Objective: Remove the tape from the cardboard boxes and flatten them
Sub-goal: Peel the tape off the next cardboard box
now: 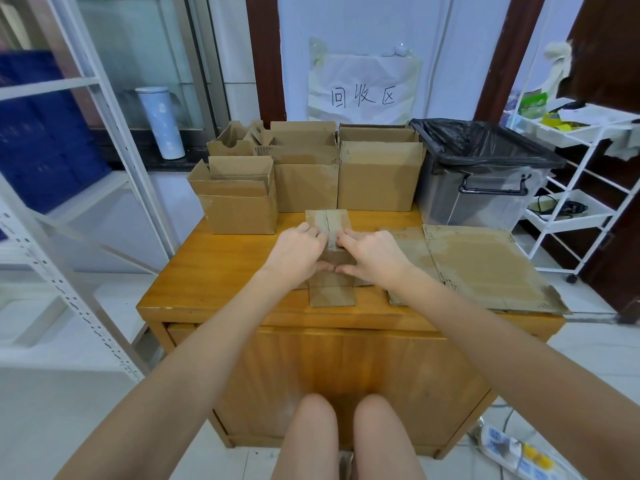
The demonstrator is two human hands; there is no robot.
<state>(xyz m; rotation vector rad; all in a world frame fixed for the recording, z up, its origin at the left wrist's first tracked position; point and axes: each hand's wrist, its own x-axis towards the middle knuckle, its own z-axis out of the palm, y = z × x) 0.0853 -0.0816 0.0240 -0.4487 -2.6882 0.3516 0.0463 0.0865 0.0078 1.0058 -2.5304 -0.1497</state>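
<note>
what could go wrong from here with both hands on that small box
Both the left hand and right hand press the small box; it could slide on the smooth wooden table. The flattened cardboard to the right overhangs the table's near right corner and might get knocked off. Cardboard edges might nick fingers.

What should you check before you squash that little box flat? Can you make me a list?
1. Both hands on the small box: ok, left hand and right hand press on it.
2. Tape gone from its middle seam: cannot tell, fingers cover part of it.
3. Flaps spread out: ok, a flap lies flat at the near end.
4. Room on the wooden table: ok, bare wood to the left.
5. Place for flattened pieces: ok, a flat cardboard pile lies on the right.
6. Bin ready for tape: ok, open, black bag inside.
</note>
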